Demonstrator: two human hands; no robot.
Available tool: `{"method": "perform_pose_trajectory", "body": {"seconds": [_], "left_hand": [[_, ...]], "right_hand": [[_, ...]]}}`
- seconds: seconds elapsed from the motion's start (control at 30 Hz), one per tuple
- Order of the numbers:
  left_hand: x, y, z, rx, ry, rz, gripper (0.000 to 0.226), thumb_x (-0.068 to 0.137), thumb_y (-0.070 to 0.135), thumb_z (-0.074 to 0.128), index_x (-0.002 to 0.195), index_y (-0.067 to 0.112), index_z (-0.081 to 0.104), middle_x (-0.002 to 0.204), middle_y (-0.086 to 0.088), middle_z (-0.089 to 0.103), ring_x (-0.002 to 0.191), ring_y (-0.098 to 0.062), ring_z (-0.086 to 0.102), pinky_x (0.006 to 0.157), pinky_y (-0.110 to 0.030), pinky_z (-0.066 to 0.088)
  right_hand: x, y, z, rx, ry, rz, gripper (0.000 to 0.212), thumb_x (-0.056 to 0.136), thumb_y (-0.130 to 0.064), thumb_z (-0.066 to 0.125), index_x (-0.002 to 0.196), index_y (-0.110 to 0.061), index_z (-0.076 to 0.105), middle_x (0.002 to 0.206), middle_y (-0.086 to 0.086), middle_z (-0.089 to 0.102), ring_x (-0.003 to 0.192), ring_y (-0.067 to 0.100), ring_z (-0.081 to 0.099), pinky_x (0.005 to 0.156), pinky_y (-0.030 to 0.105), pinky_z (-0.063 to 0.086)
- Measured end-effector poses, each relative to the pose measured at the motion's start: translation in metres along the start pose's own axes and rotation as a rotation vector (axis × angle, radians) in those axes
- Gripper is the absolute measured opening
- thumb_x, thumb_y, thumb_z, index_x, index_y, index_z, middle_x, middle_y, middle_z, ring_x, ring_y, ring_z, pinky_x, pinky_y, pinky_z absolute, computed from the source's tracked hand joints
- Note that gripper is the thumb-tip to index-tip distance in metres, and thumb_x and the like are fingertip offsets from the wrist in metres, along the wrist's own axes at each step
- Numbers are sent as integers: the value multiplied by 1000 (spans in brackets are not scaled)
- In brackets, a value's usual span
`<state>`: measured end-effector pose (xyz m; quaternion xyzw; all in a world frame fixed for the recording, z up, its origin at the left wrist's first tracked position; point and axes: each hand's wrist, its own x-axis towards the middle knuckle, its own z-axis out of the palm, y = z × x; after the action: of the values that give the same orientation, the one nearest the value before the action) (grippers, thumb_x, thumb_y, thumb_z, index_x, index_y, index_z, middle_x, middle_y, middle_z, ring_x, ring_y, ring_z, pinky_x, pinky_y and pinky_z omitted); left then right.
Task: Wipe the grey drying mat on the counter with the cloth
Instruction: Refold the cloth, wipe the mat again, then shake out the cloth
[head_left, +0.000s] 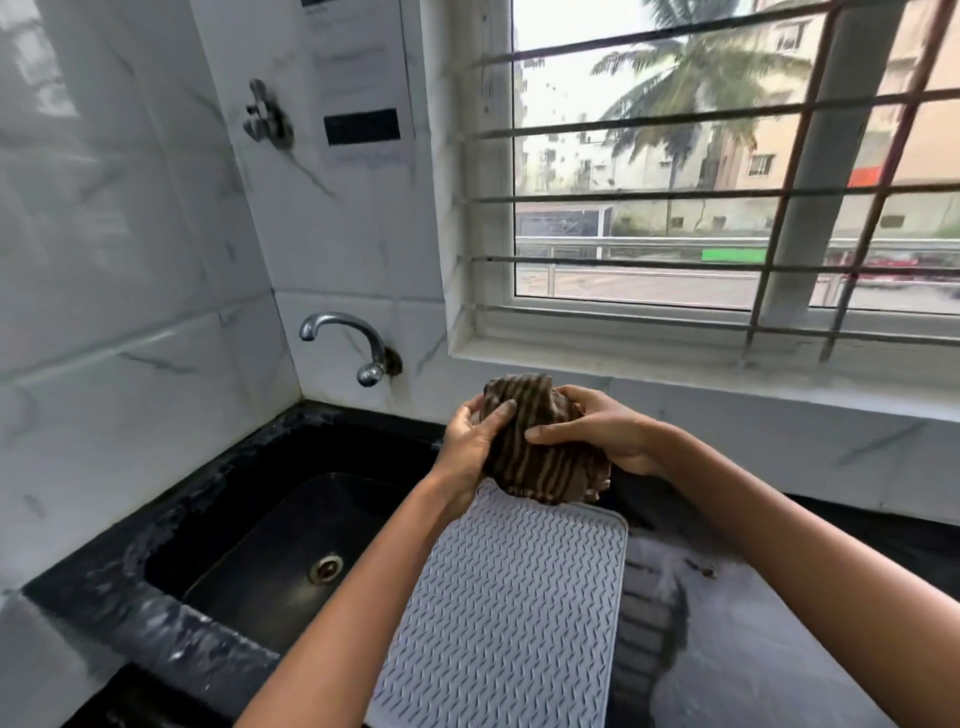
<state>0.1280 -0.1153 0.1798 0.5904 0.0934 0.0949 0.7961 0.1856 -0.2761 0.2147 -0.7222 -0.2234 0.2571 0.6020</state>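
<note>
1. The grey ribbed silicone drying mat (509, 613) lay flat on the dark speckled stone counter (737, 644), its long side running away from the person, its left edge along the rim of the black sink (291, 535). Nothing rested on its raised diagonal ridges except, at the far end, the hanging edge of the cloth.

2. The brown cloth with tan stripes (540, 447) was bunched into a loose ball and held just over the mat's far end — its lower folds appeared to brush or overlap that end, though whether they truly touched the mat could not be told.

3. The left hand (475, 441) was closed around the cloth's left side, thumb across the front and fingers wrapped behind. The right hand (597, 431) gripped the cloth from the right and top, its thumb pressed into the stripes. Both arms reached forward over the mat.

4. Judged from this, the step in hand was the gathering of the cloth into a pad; wiping proper did not look begun, since most of the mat lay untouched below the forearms.

5. The next move would call for pressing the wad down onto the far end and drawing it toward the body in strokes — one hand could probably do it, with the other free to pin the light mat against sliding toward the sink.

6. Further out stood a curved chrome tap (345, 338) on the white marble-patterned wall tiles (135, 291), and a barred window (727, 171) above the counter.
</note>
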Motion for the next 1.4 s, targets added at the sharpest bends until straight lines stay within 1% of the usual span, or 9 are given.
{"method": "perform_pose_trajectory", "body": {"seconds": [0.1,0.17,0.3,0.43,0.63,0.9,1.03,1.23,1.4], "left_hand": [[-3,16,-1,83,-71,76,47,85,27,69,124,6,55,118,-15,67,107,-25,66,90,-36,55],[-2,31,-3,166,-110,149,30,87,26,66,114,13,62,116,-10,68,101,-18,67,81,-25,57],[-6,63,-2,338,-200,239,16,92,20,59,108,25,60,108,-1,69,94,-11,66,70,-16,53],[-14,89,2,407,-285,244,30,89,13,63,114,28,56,95,-4,68,82,-11,67,61,-16,53],[-21,103,8,707,-373,303,51,82,13,72,124,32,50,99,0,70,87,-4,68,66,-9,51],[-23,108,-7,1053,-485,-23,35,81,18,74,114,12,63,112,-5,70,96,-13,66,79,-20,53],[-22,105,-16,1043,-354,82,27,80,22,75,103,10,69,103,-5,72,87,-8,64,78,-18,46],[-11,100,-18,1477,114,416,22,77,55,66,87,35,64,86,15,66,103,-11,56,111,-49,7],[-13,85,-22,1425,32,419,13,80,49,64,88,38,64,92,16,69,107,-9,56,111,-47,10]], "right_hand": [[-14,-14,-11,-100,10,-25,25,73,-17,78,91,-7,66,92,8,69,76,6,68,67,16,55],[-21,-24,-19,-209,36,-16,39,69,-30,79,96,-4,68,93,4,68,77,-4,63,64,8,45],[-30,-32,-25,-193,43,-44,47,51,-49,78,87,-20,71,98,-1,68,104,13,58,96,36,35],[-31,-40,-23,-211,82,-98,51,56,-59,69,93,-24,66,99,-7,68,101,12,58,96,41,32],[-30,-60,-15,-202,37,-194,55,72,-29,76,122,-27,55,107,1,68,107,17,58,93,40,36],[-24,-80,-3,-424,127,-359,22,72,0,77,90,-13,72,82,-1,66,78,8,59,73,21,49],[-20,-84,-7,-499,115,-360,24,71,0,78,92,-11,72,83,0,64,77,10,60,67,21,52],[-18,-86,-7,-700,97,-236,28,70,4,77,97,1,68,73,5,58,65,16,60,57,25,58],[-21,-72,3,-863,124,-47,16,70,-1,79,82,-5,69,70,5,60,73,22,61,69,39,58]]}}
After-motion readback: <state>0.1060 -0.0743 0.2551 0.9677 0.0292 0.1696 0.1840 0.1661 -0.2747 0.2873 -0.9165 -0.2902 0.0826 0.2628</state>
